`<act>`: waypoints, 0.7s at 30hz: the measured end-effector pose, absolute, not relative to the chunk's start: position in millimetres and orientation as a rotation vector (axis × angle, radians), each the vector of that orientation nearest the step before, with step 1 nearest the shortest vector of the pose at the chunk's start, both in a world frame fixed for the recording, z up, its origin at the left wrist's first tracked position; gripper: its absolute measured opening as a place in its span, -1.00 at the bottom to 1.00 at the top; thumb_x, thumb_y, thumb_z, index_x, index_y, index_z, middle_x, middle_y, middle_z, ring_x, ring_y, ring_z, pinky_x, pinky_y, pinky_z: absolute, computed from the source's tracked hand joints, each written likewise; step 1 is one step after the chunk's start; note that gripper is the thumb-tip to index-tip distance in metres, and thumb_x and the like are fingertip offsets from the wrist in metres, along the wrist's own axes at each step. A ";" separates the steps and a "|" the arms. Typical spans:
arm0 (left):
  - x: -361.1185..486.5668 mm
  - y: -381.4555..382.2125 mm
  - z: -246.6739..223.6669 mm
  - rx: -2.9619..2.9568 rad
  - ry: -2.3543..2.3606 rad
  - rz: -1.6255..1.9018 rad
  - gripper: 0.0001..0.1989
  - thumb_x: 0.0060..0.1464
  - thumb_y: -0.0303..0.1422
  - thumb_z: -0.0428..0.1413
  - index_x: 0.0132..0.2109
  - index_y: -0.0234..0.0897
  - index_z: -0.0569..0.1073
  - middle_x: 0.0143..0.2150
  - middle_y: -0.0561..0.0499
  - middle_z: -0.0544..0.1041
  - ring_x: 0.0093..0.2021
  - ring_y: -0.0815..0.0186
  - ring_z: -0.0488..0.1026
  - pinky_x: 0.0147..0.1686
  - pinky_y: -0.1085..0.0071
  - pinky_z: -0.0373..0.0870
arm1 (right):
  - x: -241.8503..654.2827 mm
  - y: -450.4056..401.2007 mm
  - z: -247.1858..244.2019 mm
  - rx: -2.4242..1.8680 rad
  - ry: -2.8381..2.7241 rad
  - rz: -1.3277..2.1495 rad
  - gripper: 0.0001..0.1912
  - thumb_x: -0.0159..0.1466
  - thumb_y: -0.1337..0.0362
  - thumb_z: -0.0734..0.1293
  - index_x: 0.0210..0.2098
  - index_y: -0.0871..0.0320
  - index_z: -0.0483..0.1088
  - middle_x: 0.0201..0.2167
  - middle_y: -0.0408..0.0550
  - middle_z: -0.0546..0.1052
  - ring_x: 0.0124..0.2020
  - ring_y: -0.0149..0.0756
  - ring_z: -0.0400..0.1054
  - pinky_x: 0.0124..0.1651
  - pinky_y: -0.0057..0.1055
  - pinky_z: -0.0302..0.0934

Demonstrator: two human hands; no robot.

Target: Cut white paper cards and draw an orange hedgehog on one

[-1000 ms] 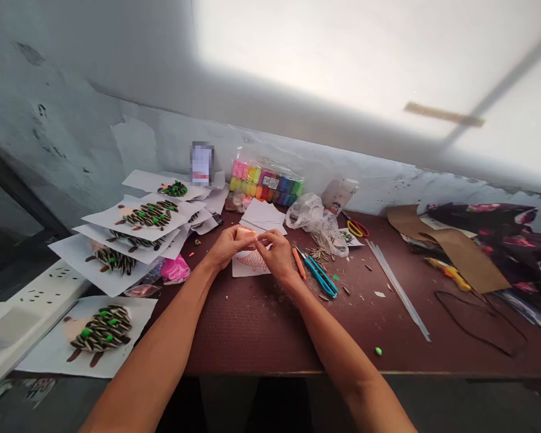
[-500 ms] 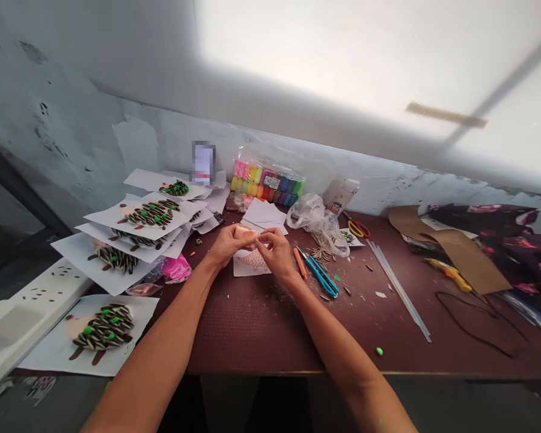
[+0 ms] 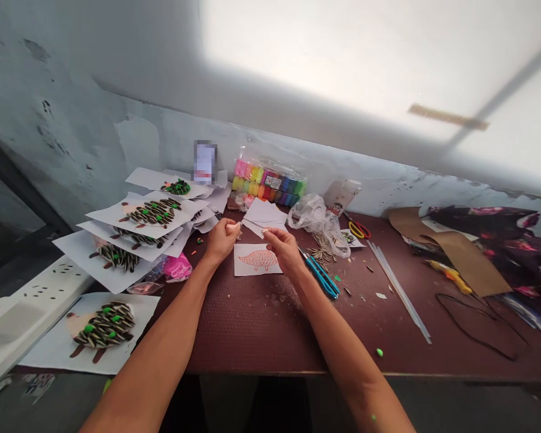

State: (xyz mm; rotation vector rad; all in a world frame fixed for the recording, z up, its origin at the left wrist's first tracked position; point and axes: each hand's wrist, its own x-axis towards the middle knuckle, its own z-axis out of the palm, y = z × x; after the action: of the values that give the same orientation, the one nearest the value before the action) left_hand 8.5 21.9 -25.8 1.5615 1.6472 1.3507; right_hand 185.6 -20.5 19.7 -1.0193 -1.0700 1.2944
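Two small pale lumps (image 3: 238, 226): our left hand (image 3: 222, 242) has fingers nearly closed on one, right hand (image 3: 283, 248) pinches other, likely apart so orange-drawn white paper rectangle (image 3: 258, 260) shows.

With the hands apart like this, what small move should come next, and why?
Probably lower the right hand and lay its small pale piece on the drawing: the fingers pinch that piece near the drawing, which looks bare, while the seed-covered picture at lower left has a pale head.
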 end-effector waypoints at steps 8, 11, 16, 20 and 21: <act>6.7 13.4 -20.4 2.006 1.924 1.295 -0.57 0.11 -0.54 0.02 0.14 -0.40 0.46 0.06 -0.28 0.52 0.09 -0.01 0.43 0.12 0.10 0.35 | 190.8 -19.0 10.2 -1.218 -1.463 0.995 -0.73 0.15 0.06 0.41 -0.35 0.14 0.55 -0.40 -0.11 0.52 -0.38 -0.36 0.29 -0.32 -0.43 0.16; 6.0 9.2 -10.8 2.141 1.898 1.278 -0.67 0.13 -0.52 0.02 -0.01 -0.31 0.56 0.07 -0.22 0.52 0.12 -0.02 0.40 0.15 0.06 0.32 | 194.3 -24.2 2.3 -1.284 -1.658 0.741 -0.83 0.22 0.17 0.38 -0.37 0.14 0.54 -0.36 -0.10 0.52 -0.35 -0.35 0.31 -0.21 -0.39 0.22; 3.3 10.0 -7.8 2.143 1.667 1.062 -0.73 0.11 -0.50 0.02 -0.22 -0.27 0.63 -0.20 -0.13 0.62 -0.13 0.10 0.52 -0.02 0.18 0.42 | 195.5 -41.4 -3.0 -1.242 -1.976 0.479 -0.79 0.28 0.37 0.28 -0.25 0.12 0.58 -0.23 -0.02 0.49 -0.20 -0.28 0.36 -0.08 -0.34 0.24; -1.8 11.3 -14.4 2.109 1.564 0.843 -0.76 -0.03 -0.53 0.08 -0.32 -0.26 0.66 -0.27 -0.12 0.65 -0.22 0.12 0.54 -0.16 0.29 0.43 | 190.1 -47.6 -4.1 -1.272 -2.168 0.327 -0.63 0.22 0.52 0.19 -0.18 0.15 0.59 -0.17 0.02 0.47 -0.10 -0.22 0.34 0.01 -0.28 0.20; -2.7 11.5 -15.8 2.110 1.553 0.797 -0.76 -0.06 -0.53 0.09 -0.33 -0.26 0.66 -0.29 -0.12 0.65 -0.23 0.11 0.55 -0.19 0.30 0.42 | 188.7 -48.0 -4.5 -1.289 -2.198 0.307 -0.60 0.21 0.54 0.18 -0.17 0.15 0.59 -0.16 0.03 0.47 -0.09 -0.21 0.33 0.02 -0.27 0.19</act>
State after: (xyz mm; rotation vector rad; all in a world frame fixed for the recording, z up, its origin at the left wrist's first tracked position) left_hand -2.7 11.5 -15.8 2.1102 1.5529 0.7973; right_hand 188.7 -48.0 -4.5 -1.2888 -2.1985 0.3074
